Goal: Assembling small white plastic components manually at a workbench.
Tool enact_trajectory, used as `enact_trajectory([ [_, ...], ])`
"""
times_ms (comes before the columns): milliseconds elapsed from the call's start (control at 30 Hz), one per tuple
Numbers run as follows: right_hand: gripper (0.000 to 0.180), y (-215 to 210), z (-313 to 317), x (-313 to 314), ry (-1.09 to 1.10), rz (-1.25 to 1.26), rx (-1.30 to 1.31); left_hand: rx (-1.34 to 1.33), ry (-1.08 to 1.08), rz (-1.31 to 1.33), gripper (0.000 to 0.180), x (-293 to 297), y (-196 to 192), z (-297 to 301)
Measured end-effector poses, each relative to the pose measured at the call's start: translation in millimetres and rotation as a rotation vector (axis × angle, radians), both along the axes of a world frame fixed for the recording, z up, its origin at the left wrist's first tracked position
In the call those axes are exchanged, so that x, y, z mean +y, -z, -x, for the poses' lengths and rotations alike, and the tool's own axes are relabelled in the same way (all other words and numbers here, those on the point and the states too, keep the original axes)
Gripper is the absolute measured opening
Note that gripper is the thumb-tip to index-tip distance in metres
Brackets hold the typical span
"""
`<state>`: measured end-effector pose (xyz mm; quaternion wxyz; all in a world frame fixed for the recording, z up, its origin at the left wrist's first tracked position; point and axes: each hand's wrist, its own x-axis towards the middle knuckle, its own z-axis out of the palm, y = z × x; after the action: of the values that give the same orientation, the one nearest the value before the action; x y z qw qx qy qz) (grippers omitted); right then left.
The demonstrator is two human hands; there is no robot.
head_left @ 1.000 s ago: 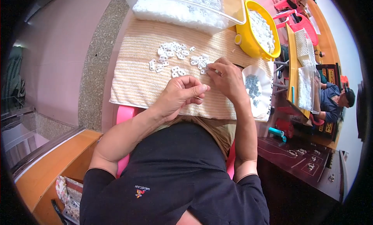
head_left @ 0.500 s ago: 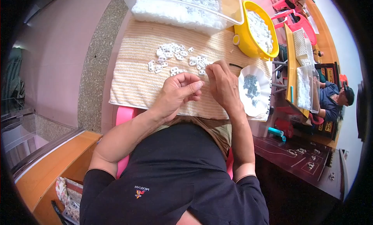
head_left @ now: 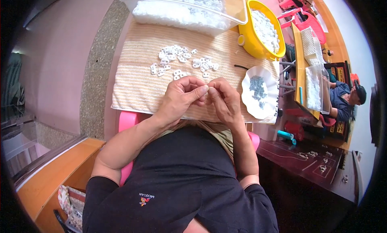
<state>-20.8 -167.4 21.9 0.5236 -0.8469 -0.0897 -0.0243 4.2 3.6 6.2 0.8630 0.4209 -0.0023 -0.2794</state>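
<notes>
My left hand [head_left: 182,98] and my right hand [head_left: 225,102] meet over the near part of the striped cloth, thumbs and forefingers pinched together at the tips. Whatever they pinch is hidden by the fingers or too small to name. Just beyond my hands lie loose white oval plastic pieces with two holes: a larger heap [head_left: 171,53], a smaller cluster [head_left: 203,63] and a few pieces [head_left: 179,74] close to my left hand. To the right of my right hand sits a white wavy-rimmed dish [head_left: 248,103] holding many tiny dark grey parts [head_left: 257,88].
A clear plastic bin [head_left: 181,21] full of white pieces stands at the cloth's far edge. Beside it is a yellow tub [head_left: 246,37] of white pieces. A thin black strip [head_left: 241,66] lies near the dish. Another person [head_left: 342,98] sits at a table on the right.
My right hand has come down from the white pieces toward me, and its fingertips now meet those of my left hand. The whole view has shifted slightly.
</notes>
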Motion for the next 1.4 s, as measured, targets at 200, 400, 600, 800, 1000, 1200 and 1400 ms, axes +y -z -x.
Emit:
enact_trajectory([
  [200, 0.008, -6, 4, 4, -0.001, -0.206, 0.119, -0.139, -0.002, -0.063, 0.011, -1, 1, 0],
  [400, 0.009, -4, 5, 2, 0.062, -0.375, 0.221, -0.105, 0.022, -0.031, 0.012, -1, 0, 1],
  [600, 0.011, 0, 4, 2, 0.086, -0.475, 0.192, -0.011, 0.133, 0.02, 0.016, 2, -3, 0],
  [800, 0.008, -2, 10, -10, 0.083, -0.203, 0.101, 0.003, 0.171, -0.007, 0.016, 1, -5, 1],
  [1000, 0.014, -14, 17, -59, 0.268, 0.14, -0.15, 0.018, 0.169, 0.0, 0.012, 0, -4, 1],
  [1200, 0.015, -21, 30, -109, 0.476, 0.388, -0.128, 0.032, 0.15, -0.012, 0.011, 0, -5, 2],
  [1400, 0.015, -24, 42, -140, 0.566, 0.533, -0.085, 0.009, 0.163, -0.03, 0.01, 0, -4, 2],
])
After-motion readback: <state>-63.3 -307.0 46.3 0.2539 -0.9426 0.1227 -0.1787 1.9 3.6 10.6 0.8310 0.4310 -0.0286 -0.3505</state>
